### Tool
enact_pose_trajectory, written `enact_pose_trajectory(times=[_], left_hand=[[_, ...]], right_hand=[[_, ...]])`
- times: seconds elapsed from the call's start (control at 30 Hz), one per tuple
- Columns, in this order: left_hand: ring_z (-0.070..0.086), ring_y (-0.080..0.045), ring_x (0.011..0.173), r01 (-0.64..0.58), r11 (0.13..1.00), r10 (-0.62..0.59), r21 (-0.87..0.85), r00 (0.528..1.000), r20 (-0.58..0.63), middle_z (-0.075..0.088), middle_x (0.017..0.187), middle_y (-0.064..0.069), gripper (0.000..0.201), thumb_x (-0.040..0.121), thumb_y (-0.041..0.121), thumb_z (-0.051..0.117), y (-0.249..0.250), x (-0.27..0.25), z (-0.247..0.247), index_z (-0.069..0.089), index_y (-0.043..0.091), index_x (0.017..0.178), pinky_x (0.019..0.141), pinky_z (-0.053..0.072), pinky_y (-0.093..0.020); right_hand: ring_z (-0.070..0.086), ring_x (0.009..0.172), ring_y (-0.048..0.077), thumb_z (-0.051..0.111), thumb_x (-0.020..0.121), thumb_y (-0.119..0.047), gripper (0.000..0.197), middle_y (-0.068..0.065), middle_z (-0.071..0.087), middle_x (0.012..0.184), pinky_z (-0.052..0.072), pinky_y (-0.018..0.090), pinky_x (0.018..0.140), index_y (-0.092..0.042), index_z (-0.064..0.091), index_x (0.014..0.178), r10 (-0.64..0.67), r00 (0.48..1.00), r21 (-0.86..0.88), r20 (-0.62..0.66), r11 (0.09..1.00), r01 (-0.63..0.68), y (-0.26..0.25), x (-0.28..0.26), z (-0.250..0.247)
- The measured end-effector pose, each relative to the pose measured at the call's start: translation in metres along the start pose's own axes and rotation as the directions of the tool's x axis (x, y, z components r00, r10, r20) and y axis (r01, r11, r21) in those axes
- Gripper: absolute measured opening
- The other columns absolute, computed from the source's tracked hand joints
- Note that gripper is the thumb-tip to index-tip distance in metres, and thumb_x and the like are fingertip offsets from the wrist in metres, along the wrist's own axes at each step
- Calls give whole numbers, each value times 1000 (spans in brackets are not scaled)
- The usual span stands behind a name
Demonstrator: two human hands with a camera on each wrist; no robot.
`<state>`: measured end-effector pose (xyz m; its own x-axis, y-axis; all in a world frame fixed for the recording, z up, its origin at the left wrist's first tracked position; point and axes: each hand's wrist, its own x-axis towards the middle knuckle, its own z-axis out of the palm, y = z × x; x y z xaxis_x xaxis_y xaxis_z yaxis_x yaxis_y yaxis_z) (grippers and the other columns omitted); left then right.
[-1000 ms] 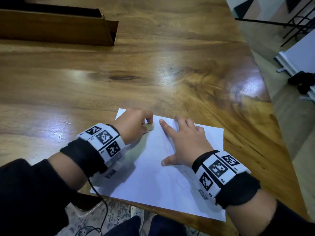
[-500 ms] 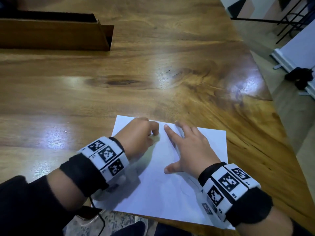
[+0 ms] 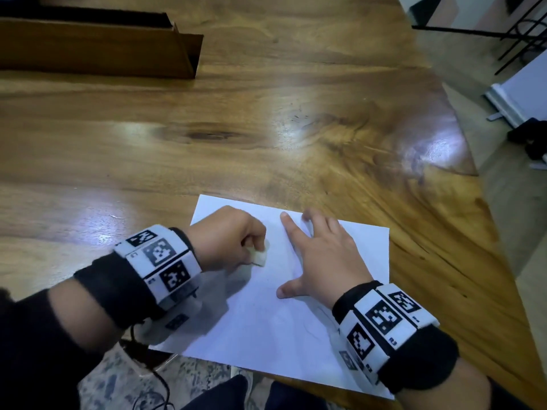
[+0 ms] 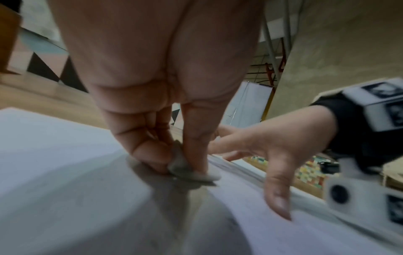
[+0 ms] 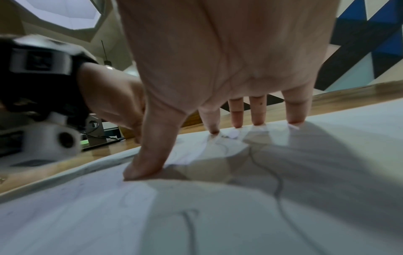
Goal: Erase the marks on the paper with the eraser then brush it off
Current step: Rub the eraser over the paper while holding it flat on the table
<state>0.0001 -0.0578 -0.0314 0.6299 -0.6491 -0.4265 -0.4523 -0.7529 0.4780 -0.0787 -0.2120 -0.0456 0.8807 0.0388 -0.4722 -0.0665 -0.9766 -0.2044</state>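
Observation:
A white sheet of paper point(image 3: 266, 327) lies at the near edge of the wooden table point(image 3: 266, 128). Faint pencil marks point(image 5: 277, 182) run across it under my right palm. My left hand point(image 3: 228, 238) pinches a small white eraser point(image 3: 260, 257) between thumb and fingers and holds its tip down on the paper's upper left part; the left wrist view shows the eraser point(image 4: 191, 170) touching the sheet. My right hand point(image 3: 322, 258) lies spread flat on the paper just to the right, fingertips and thumb pressing it down.
A long brown cardboard box point(image 3: 97, 51) stands at the table's far left. The table's right edge slants towards the near corner, with floor and dark metal legs point(image 3: 518, 28) beyond. A cable point(image 3: 159, 389) hangs below my left wrist.
My left hand has slid the eraser down and towards me on the paper. The right hand stays pressed flat. My head view has shifted a little.

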Motion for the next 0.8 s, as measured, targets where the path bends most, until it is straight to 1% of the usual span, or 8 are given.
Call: enact_pose_trajectory(times=[0.07, 0.13, 0.2, 0.33, 0.53, 0.6, 0.73, 0.8], left_hand=[[52, -16, 68, 50, 998, -53, -30, 991, -124, 54, 62, 6, 13, 75, 7, 61, 1, 15, -8, 65, 12, 87, 59, 37, -21], [48, -18, 74, 88, 996, -92, -26, 963, -254, 54, 73, 0, 11, 77, 8, 61, 4, 26, -12, 62, 9, 88, 64, 33, -21], [46, -18, 76, 87, 996, -90, -23, 962, -257, 52, 79, -2, 11, 76, 7, 61, 4, 22, -6, 61, 10, 87, 63, 30, -22], [48, -17, 72, 49, 999, -49, -8, 997, -65, 52, 72, 1, 9, 76, 10, 62, 0, 0, 6, 63, 16, 82, 62, 32, -23], [52, -22, 75, 100, 993, -117, -71, 944, -309, 59, 77, -7, 9, 75, 4, 61, -3, 25, -5, 64, 10, 81, 68, 41, -27], [48, -20, 68, 97, 993, -114, -74, 957, -267, 58, 73, -5, 8, 76, 7, 62, -2, 14, 2, 59, 14, 75, 65, 38, -26], [48, -9, 63, 64, 998, -64, -20, 998, 3, 54, 63, 8, 7, 74, 12, 65, 1, -5, 2, 63, 17, 78, 62, 40, -26], [54, -14, 67, 80, 996, -81, -42, 997, -13, 56, 64, 7, 14, 72, 12, 67, 1, 4, -8, 65, 16, 85, 66, 44, -26]], right_hand=[[10, 137, 19, 72, 63, -65, 119, -1, 6, 148, 17, 40, 115, -35, -5, 150, -2, 1000, -10, -3, 1000, 2, 0, 1, 0], [10, 137, 20, 71, 64, -65, 119, -1, 7, 147, 18, 40, 115, -34, -5, 150, -2, 1000, -21, -2, 1000, 2, -1, 1, -1], [11, 136, 20, 72, 64, -65, 119, -1, 8, 147, 19, 41, 115, -34, -5, 150, -3, 1000, -19, -2, 1000, 3, -1, 1, -1], [11, 136, 20, 72, 63, -65, 120, -1, 7, 147, 18, 41, 115, -34, -5, 150, -1, 1000, -16, -12, 1000, 1, 0, 0, 0], [12, 136, 21, 71, 64, -66, 120, 0, 8, 148, 19, 42, 115, -33, -5, 150, -1, 1000, -36, -5, 999, 1, -1, 1, 0], [12, 136, 21, 71, 63, -66, 120, 0, 8, 148, 18, 42, 115, -33, -5, 150, 1, 1000, -32, -5, 999, -1, -1, 0, 0], [11, 136, 20, 72, 63, -65, 119, -1, 7, 149, 17, 41, 115, -35, -5, 149, 3, 1000, -19, 0, 1000, -3, -1, 0, -1], [12, 135, 20, 72, 63, -65, 119, -1, 8, 149, 17, 41, 115, -35, -5, 149, 3, 1000, -13, -2, 1000, -3, -1, 0, -1]])
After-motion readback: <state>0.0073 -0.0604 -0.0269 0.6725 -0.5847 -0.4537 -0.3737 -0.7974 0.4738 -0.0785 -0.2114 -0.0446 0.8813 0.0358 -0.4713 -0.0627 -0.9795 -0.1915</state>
